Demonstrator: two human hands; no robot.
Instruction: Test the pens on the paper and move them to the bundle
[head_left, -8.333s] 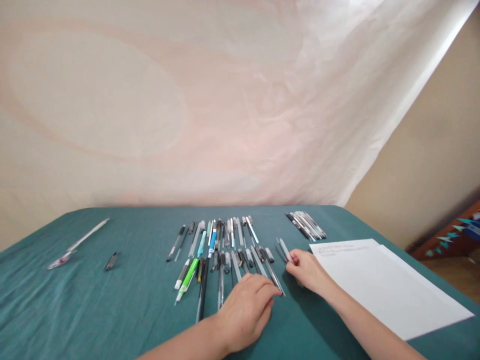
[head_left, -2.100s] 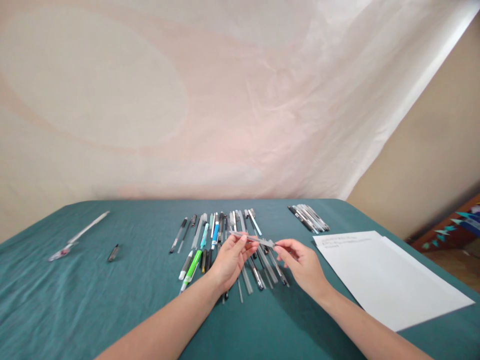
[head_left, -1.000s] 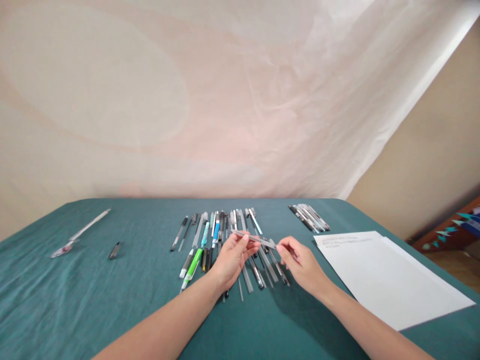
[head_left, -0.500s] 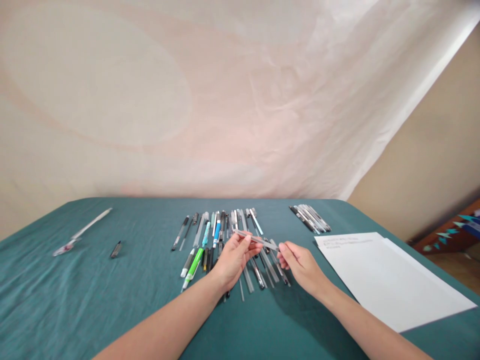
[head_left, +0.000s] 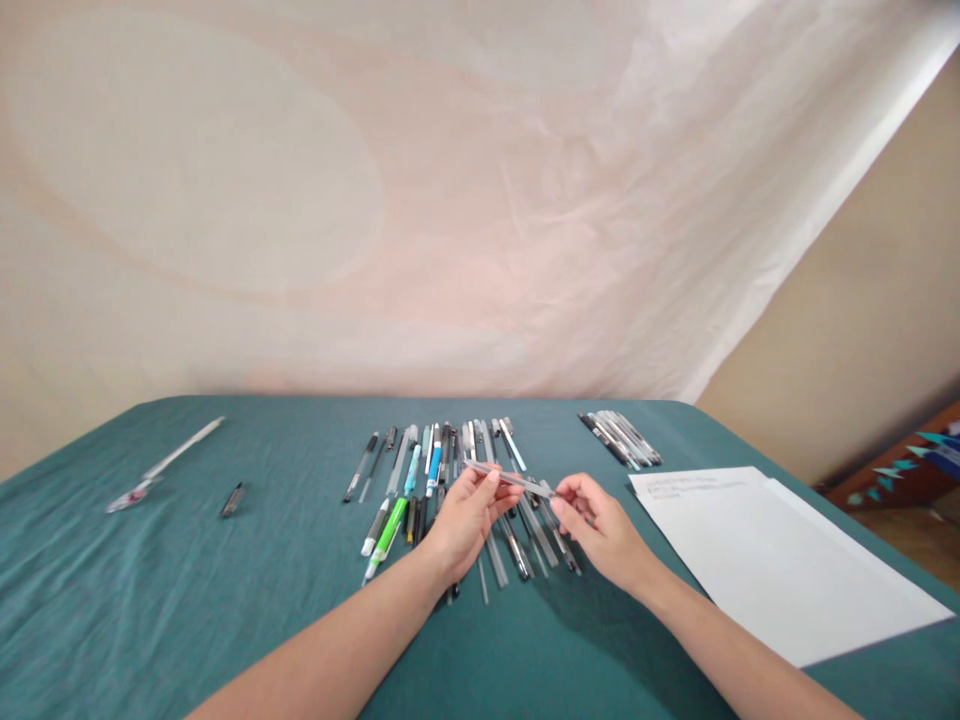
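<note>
Clear pen barrel [head_left: 531, 486] is up off the cloth, held near-level over the front group of pen parts, sloping a little down toward my right. My left hand [head_left: 466, 515] pinches it between thumb and fingertips around mid-length. My right hand [head_left: 600, 522] has thumb and forefinger pressed on its right-hand end; can't tell whether they also grip a separate small part there, too tiny.

What's changed: half a second ago my right fingers were bunched tighter on that end; now they've loosened and more of the tip shows. Left grip hasn't moved. I read that as a regrip at the end, with the left just steadying; barrel stays in the air between both hands.

Below and just nearer me: loose clear tubes [head_left: 495, 560], partly behind my left hand. Left of that hand, a bright green pen [head_left: 388, 530]; behind it, a blue pen [head_left: 434, 462] in the back row. Farther right, a bundle of slim pens [head_left: 621, 440], then white paper sheets [head_left: 787, 560]. Well off left, a dark pen cap [head_left: 232, 499] by itself. All on the green tablecloth [head_left: 262, 610].
</note>
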